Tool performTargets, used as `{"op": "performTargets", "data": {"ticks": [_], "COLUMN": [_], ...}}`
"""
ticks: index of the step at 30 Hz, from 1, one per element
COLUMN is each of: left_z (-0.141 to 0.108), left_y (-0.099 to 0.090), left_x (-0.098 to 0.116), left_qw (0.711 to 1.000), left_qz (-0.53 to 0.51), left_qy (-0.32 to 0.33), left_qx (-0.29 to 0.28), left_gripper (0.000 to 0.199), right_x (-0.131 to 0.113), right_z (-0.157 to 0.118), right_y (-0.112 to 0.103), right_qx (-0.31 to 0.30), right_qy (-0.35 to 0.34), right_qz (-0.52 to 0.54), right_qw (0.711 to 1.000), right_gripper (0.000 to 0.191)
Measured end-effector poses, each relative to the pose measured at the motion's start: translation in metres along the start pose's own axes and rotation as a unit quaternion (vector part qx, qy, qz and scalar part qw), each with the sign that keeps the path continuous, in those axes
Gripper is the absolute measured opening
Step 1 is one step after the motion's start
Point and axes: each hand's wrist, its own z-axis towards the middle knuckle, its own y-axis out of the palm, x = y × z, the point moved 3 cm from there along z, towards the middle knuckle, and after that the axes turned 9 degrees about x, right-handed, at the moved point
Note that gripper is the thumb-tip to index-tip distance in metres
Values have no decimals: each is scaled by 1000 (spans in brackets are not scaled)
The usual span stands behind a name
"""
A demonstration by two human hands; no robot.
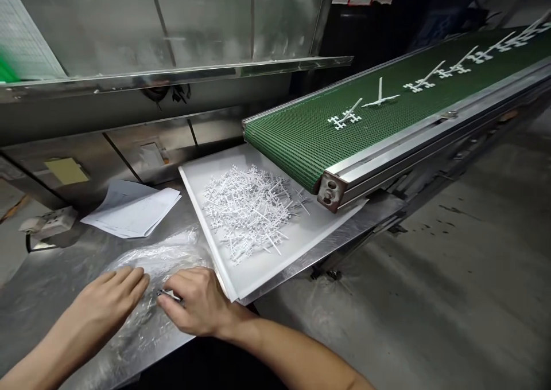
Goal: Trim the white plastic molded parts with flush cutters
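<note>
My right hand (196, 299) is closed at the front edge of the metal table, left of the tray. A small, slim metal tool (170, 294) with a dark tip pokes out between its thumb and forefinger; the fist hides the rest. Just to the left, my left hand (112, 292) is seen from the back, fingers bent and pressed together. Its thumb and whatever lies under its fingers are hidden. Beneath and behind both hands spreads a clear plastic bag (161, 255). A pile of small white plastic parts on sprues (249, 206) lies in the white tray (275, 269).
A green conveyor belt (301, 132) slopes down to the tray, carrying several white sprues (345, 116). Papers (131, 209) and a power socket box (54, 223) sit on the table's left. A metal ledge (189, 71) runs across the back.
</note>
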Motion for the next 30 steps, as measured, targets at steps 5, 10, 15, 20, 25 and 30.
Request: {"op": "performTargets", "data": {"ticks": [5, 10, 15, 20, 25, 30], "left_z": [50, 167, 334, 461, 525, 542], "left_y": [-33, -119, -175, -173, -144, -131], "left_x": [-16, -16, 59, 161, 206, 188], "left_qw": [998, 987, 961, 936, 916, 959], "left_qz": [37, 42, -20, 85, 218, 136], "left_qy": [53, 53, 144, 276, 282, 214], "left_qx": [-23, 146, 233, 200, 182, 130], "left_gripper": [28, 36, 43, 47, 35, 23], "right_x": [4, 4, 8, 12, 11, 11], "right_z": [-1, -6, -9, -10, -11, -12], "right_y": [5, 6, 15, 26, 20, 15], "right_qx": [0, -22, -32, -22, -16, -10], "right_qy": [-19, -57, -64, -72, -91, -92], "right_qz": [-15, -43, -60, -74, -75, -44], "right_qw": [1000, 997, 996, 994, 993, 995], "right_gripper": [22, 28, 28, 31, 29, 31]}}
